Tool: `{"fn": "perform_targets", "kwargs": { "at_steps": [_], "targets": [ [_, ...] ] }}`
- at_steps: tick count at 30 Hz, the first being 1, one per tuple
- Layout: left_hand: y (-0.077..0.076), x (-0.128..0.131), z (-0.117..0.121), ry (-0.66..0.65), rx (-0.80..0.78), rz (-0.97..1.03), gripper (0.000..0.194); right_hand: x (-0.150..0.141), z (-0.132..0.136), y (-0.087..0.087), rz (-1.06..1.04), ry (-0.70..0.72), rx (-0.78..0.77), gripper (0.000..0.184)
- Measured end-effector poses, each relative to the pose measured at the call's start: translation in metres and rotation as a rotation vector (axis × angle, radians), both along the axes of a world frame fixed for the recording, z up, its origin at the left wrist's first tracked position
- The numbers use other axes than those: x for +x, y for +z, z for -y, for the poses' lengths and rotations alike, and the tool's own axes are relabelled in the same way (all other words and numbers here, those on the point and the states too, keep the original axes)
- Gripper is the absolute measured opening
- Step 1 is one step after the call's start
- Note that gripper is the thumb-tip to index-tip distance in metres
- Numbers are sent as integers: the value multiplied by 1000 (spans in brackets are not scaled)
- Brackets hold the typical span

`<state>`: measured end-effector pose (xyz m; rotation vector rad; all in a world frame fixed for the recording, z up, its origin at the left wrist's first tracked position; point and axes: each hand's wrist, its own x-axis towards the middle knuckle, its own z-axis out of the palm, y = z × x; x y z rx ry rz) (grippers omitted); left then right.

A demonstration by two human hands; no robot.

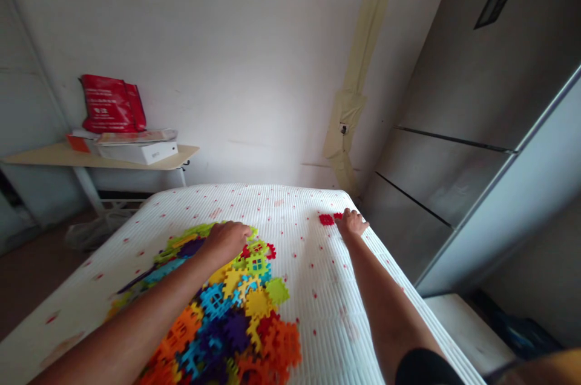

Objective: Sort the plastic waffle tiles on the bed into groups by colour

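A heap of colourful plastic interlocking building tiles point(258, 303) with toothed edges spreads over the left and front middle of the white table. My left hand point(229, 241) is over the far side of the heap, its fingers curled down beside a lime-green tile point(253, 232); what they hold, if anything, is hidden. Near the far right corner, my right hand point(352, 223) has its fingers bent over a red tile point(338, 216), partly covering it. Just left of it, another red tile point(325, 220) lies flat on the table.
The table's ribbed white cover point(290, 209) has small red marks. A grey refrigerator point(436, 131) stands close on the right. At the left, a side table point(49, 156) bears a white box point(147, 152) and a red bag point(111, 105). A taped wall socket point(344, 128) is behind.
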<state>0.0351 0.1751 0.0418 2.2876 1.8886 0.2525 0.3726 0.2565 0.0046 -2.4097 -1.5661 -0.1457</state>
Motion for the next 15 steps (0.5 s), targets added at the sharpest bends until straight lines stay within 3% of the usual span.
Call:
{"fn": "perform_targets", "kwargs": {
  "at_steps": [6,11,15],
  "targets": [
    [-14,45,-15,-119,-124,-113,34,-30,48,7,112,249,146,26],
    [-33,69,-16,-135,-134,-136,32,-64,94,-15,122,534,127,17],
    [-36,72,-13,-146,-64,26,30,-76,107,-31,53,620,108,17]
  ]
}}
